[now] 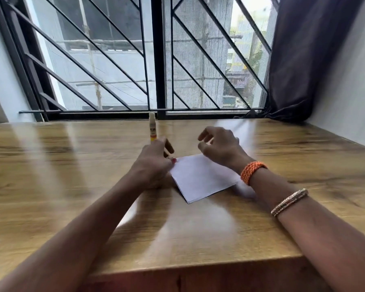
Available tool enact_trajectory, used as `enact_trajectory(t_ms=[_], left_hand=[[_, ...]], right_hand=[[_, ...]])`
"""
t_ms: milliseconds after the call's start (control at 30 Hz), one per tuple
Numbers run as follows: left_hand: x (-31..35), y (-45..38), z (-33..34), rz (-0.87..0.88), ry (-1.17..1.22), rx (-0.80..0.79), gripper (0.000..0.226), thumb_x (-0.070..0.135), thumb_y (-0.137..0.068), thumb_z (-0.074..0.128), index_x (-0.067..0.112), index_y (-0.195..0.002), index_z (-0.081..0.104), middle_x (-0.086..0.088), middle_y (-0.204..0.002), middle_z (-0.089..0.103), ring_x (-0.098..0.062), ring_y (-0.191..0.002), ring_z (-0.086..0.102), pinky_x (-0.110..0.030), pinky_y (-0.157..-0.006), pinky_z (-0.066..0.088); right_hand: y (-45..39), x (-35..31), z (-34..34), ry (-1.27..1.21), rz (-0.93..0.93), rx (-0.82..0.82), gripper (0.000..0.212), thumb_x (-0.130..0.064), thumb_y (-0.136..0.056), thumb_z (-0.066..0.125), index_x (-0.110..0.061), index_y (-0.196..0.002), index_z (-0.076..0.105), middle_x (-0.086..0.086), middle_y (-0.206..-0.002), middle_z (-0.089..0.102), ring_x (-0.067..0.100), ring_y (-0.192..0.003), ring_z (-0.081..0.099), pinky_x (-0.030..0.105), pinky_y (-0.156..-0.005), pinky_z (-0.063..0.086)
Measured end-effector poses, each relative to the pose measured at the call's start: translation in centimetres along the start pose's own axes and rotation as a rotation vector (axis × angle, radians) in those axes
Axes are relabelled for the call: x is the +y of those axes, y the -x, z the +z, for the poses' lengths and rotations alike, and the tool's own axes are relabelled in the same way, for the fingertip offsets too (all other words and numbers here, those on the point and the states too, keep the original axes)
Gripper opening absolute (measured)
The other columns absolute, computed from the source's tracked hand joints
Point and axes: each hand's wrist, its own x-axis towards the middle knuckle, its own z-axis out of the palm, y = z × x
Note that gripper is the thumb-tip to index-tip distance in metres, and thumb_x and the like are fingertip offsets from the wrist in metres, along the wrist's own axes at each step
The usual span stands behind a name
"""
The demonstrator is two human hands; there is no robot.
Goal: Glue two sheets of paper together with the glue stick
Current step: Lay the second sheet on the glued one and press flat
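From the head camera, a white stack of paper sheets (200, 178) lies flat on the wooden worktop (72, 165), turned so one corner points toward the person. The left hand (154, 163) rests at the sheets' left corner, fingers (169, 149) curled and apparently pinching that edge, though blur hides whether they really grip it. The right hand (221, 147) hovers over the far right edge with fingers spread and loosely bent, holding nothing.

The glue stick (152, 128) stands upright, cap on, beyond the left hand and just behind its knuckles, its long axis vertical. It is away from the paper, toward the window (156, 60). Judging from this, the left hand is the nearer one for picking it up: a short reach forward, closing around the barrel from the side. Gluing seems not yet begun.
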Motion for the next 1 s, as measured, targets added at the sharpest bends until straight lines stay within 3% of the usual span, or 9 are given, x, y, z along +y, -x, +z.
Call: enact_trajectory(t_ms=[100,267,433,600,667,767,867,933,1000], left_hand=[[0.2,-0.1,-0.2,0.031,0.182,0.039,0.019,0.005,-0.077,0.067,0.015,-0.089,0.056,-0.004,-0.073,0.06,-0.019,-0.069,0.056,-0.027,-0.067,0.044],[0.1,-0.1,-0.2,0.031,0.372,0.126,0.022,0.001,-0.075,0.069,0.016,-0.086,0.058,-0.006,-0.071,0.061,-0.021,-0.067,0.058,-0.039,-0.072,0.053],[-0.1,-0.2,0.0,-0.019,0.434,0.148,0.014,0.0,-0.078,0.068,0.01,-0.086,0.061,-0.01,-0.074,0.062,-0.021,-0.065,0.059,-0.032,-0.059,0.057],[1.1,0.4,1.2,-0.151,0.714,0.037,0.015,-0.004,-0.081,0.064,0.008,-0.076,0.055,-0.01,-0.072,0.057,-0.017,-0.065,0.059,-0.022,-0.048,0.056],[2.2,0.4,2.3,-0.151,0.752,-0.046,0.016,-0.005,-0.081,0.062,0.006,-0.075,0.054,-0.011,-0.072,0.055,-0.017,-0.063,0.058,-0.021,-0.046,0.055],[3.7,0.0,4.1,-0.066,0.659,-0.153,0.011,-0.006,-0.081,0.062,0.002,-0.077,0.057,-0.016,-0.074,0.057,-0.019,-0.061,0.058,-0.021,-0.046,0.054],[4.7,-0.3,5.5,0.016,0.508,-0.173,0.006,-0.007,-0.08,0.062,-0.002,-0.084,0.063,-0.019,-0.074,0.062,-0.025,-0.059,0.062,-0.028,-0.053,0.057],[5.0,-0.3,6.2,0.065,0.409,-0.151,0.009,-0.005,-0.077,0.063,0.0,-0.083,0.065,-0.019,-0.075,0.067,-0.028,-0.059,0.065,-0.034,-0.061,0.058],[5.2,-0.4,6.5,0.095,0.353,-0.128,0.009,-0.004,-0.076,0.063,0.003,-0.079,0.066,-0.019,-0.073,0.068,-0.025,-0.055,0.064,-0.033,-0.06,0.057]], right_hand=[[0.5,-1.4,0.0,-0.078,-0.177,-0.033,0.014,-0.037,-0.085,0.061,-0.025,-0.086,0.069,-0.011,-0.08,0.067,0.009,-0.083,0.06,0.035,-0.085,0.026],[0.9,-1.7,0.0,0.022,-0.306,-0.046,0.015,-0.033,-0.081,0.065,-0.02,-0.078,0.071,-0.005,-0.079,0.072,0.013,-0.084,0.064,0.04,-0.095,0.034],[0.4,-0.7,-1.1,0.155,-0.275,-0.012,0.025,-0.032,-0.081,0.06,-0.01,-0.074,0.068,0.003,-0.077,0.069,0.02,-0.081,0.06,0.039,-0.088,0.027],[0.0,0.1,-1.7,0.368,-0.157,-0.125,0.031,-0.031,-0.084,0.049,-0.016,-0.058,0.051,0.0,-0.064,0.051,0.025,-0.083,0.057,0.05,-0.101,0.021],[0.1,0.5,-2.1,0.534,-0.059,-0.192,0.026,-0.034,-0.088,0.045,-0.015,-0.077,0.058,0.007,-0.085,0.059,0.03,-0.104,0.055,0.056,-0.108,0.011],[0.4,1.2,-2.7,0.752,0.114,-0.348,0.037,-0.034,-0.093,0.038,-0.01,-0.114,0.056,0.016,-0.127,0.055,0.038,-0.13,0.035,0.064,-0.11,-0.007],[0.6,1.7,-3.1,0.847,0.241,-0.398,0.042,-0.031,-0.094,0.033,-0.012,-0.128,0.05,0.015,-0.137,0.05,0.041,-0.136,0.027,0.064,-0.109,-0.009],[0.6,1.5,-3.3,0.87,0.337,-0.419,0.043,-0.029,-0.093,0.035,-0.014,-0.131,0.049,0.015,-0.136,0.051,0.042,-0.132,0.035,0.066,-0.109,0.0],[0.5,1.3,-3.4,0.921,0.408,-0.447,0.043,-0.027,-0.092,0.036,-0.013,-0.131,0.048,0.016,-0.133,0.053,0.043,-0.125,0.043,0.067,-0.108,0.009]])
